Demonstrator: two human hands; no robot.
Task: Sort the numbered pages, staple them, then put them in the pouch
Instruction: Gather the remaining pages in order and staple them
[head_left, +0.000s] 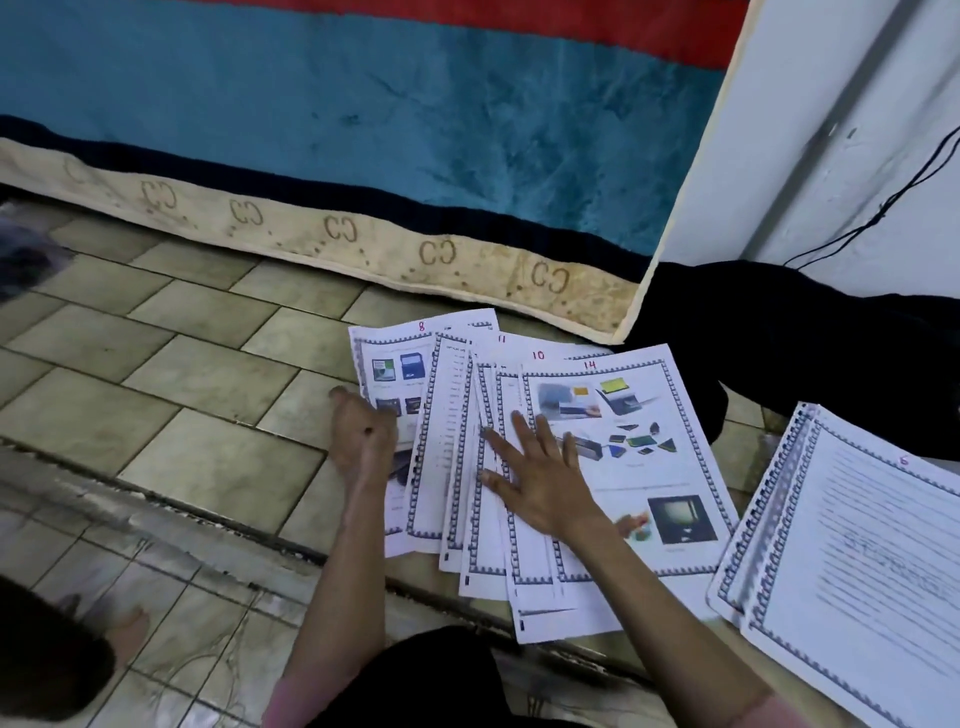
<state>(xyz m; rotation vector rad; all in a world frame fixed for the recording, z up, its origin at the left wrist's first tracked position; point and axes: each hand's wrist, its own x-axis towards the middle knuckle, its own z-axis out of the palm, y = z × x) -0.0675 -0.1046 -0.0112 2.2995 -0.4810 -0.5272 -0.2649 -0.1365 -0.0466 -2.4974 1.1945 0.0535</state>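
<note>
Sorting only begun; no stapling yet.
Your right hand (540, 483) presses flat, fingers spread, on the fanned pages (613, 467); your left hand (363, 431), curled, pinches page 8 (395, 358); a second pile (857, 545) lies lower right.

A home bedroom: blanket-draped mattress (363, 156) on worn tiled floor (156, 364).

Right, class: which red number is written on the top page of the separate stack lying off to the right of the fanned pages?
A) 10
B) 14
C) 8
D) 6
D: the top page of the separate stack carries a red 6 near its upper edge, while 8, 10, 11 and 14 all sit on the fanned pages.
</note>
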